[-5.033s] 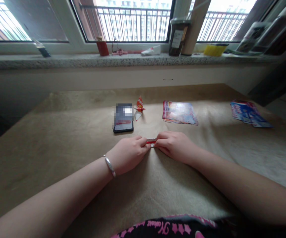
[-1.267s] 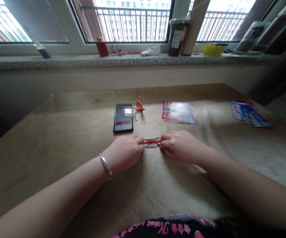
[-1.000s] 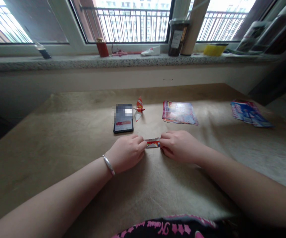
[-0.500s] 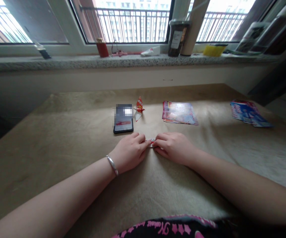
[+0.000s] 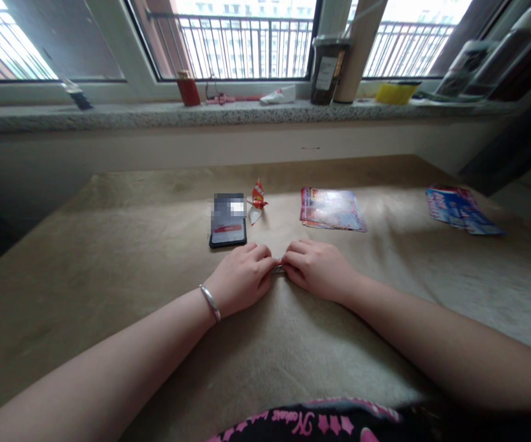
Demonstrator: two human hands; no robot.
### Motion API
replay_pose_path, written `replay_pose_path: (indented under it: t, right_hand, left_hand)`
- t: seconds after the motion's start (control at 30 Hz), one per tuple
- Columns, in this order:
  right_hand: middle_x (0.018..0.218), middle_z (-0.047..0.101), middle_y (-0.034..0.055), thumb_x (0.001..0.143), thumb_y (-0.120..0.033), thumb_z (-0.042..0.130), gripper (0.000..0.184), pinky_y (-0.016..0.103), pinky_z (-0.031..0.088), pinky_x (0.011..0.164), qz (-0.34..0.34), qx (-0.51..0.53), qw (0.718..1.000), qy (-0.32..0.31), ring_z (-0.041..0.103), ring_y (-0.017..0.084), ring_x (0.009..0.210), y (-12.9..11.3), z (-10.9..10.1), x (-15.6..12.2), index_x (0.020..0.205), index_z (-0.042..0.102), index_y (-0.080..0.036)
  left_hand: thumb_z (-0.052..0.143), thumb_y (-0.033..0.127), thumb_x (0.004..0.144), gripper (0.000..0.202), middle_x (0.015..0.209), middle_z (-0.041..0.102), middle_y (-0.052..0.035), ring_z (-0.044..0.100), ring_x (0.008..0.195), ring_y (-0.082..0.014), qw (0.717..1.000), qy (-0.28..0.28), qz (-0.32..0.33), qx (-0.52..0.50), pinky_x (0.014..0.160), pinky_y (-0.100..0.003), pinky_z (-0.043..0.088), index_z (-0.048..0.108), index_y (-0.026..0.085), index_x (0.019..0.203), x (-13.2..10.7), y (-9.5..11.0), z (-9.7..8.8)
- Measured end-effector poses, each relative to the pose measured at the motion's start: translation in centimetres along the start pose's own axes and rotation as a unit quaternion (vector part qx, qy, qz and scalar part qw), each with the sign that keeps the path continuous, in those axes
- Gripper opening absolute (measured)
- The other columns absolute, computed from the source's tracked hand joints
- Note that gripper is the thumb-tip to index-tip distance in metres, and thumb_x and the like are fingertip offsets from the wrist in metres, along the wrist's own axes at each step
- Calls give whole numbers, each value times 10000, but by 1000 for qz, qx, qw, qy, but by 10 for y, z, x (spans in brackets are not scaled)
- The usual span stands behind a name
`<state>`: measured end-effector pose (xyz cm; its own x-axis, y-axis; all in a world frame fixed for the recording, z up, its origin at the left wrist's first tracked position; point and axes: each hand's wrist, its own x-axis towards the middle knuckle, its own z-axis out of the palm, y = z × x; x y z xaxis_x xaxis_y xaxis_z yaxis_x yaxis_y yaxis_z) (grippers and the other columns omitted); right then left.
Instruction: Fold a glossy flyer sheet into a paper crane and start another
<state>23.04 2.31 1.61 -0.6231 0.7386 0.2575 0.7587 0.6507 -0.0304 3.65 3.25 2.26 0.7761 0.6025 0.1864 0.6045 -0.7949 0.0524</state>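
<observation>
A small piece of folded paper [image 5: 278,269] lies on the table, mostly covered by my fingers; only a pale sliver with a bit of red shows. My left hand [image 5: 245,276], with a silver bracelet at the wrist, presses on its left end with closed fingers. From the other side my right hand [image 5: 315,267] pinches its right end, the two sets of fingertips nearly meeting. Just beyond my left hand lies a phone [image 5: 228,236] with a partly blurred screen. Beside the phone stands a red and white folded paper crane [image 5: 258,199].
A stack of colourful printed sheets [image 5: 333,210] lies beyond my right hand, and more blue printed sheets [image 5: 463,212] are at the table's right. Along the stone windowsill [image 5: 247,112] stand a red container [image 5: 188,90], a dark lidded jar [image 5: 327,73] and a yellow object [image 5: 396,93].
My right hand has shifted slightly left and up, closer to my left fingertips. Less of the folded paper shows between them. The things on the table stay put.
</observation>
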Motion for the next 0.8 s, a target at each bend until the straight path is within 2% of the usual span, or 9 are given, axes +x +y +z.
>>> replay_pose_path:
  t: [0.33,0.53,0.8]
  right_hand:
    - [816,585,58,879,-240,425,181,259,347,676,37,43,998,0,487,160,782,4,8,6,819,577,-162]
    - [847,576,68,855,-180,447,114,269,388,742,53,111,992,23,500,164,811,5,12,6,865,553,-141]
    - [862,560,79,872,-207,440,134,295,401,776,66,118,991,19,499,179,849,6,12,8,854,558,-148]
  left_hand:
    - [422,218,868,196,878,574,-69,529,825,-175,998,23,-34,-46,768,-322,456,604,149,895,6,-4,8]
    - [435,210,852,175,885,568,-71,529,833,-177,998,25,-45,-41,772,-321,452,591,147,899,8,-3,10]
    - [427,212,850,182,885,563,-80,520,836,-187,998,30,-55,-31,777,-339,452,588,145,901,7,0,9]
